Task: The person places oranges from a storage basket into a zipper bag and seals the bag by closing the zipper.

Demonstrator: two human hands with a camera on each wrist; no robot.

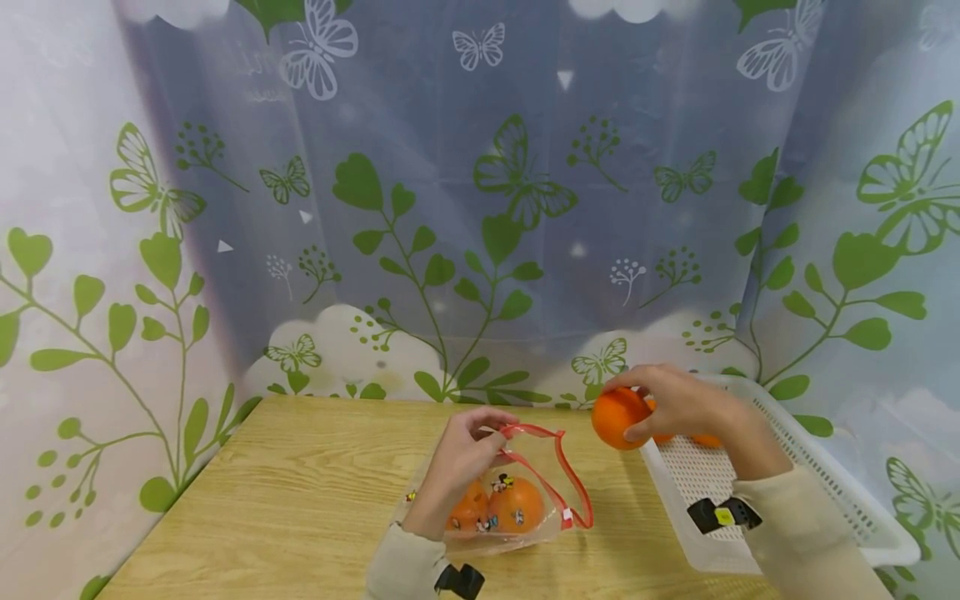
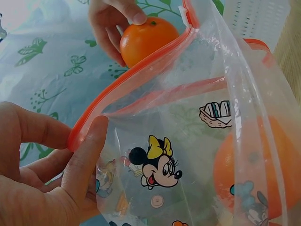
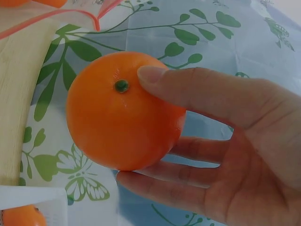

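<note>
My right hand [image 1: 678, 407] grips an orange [image 1: 619, 418] between thumb and fingers, raised beside the left rim of the white basket. In the right wrist view this orange [image 3: 124, 113] shows a small green stem end. My left hand [image 1: 468, 450] pinches the red-edged mouth of a clear zip bag [image 2: 155, 155] printed with cartoon figures. The bag's mouth gapes toward the right, its white slider [image 1: 567, 518] at the near corner. Two oranges [image 1: 516, 506] lie inside the bag, one partly hidden by the left wrist.
A white perforated basket [image 1: 817, 467] stands on the right of the wooden table [image 1: 300, 475]. More oranges [image 1: 707, 440] lie in it, partly hidden behind the right hand. A patterned curtain [image 1: 450, 208] with butterflies and leaves encloses the back and sides.
</note>
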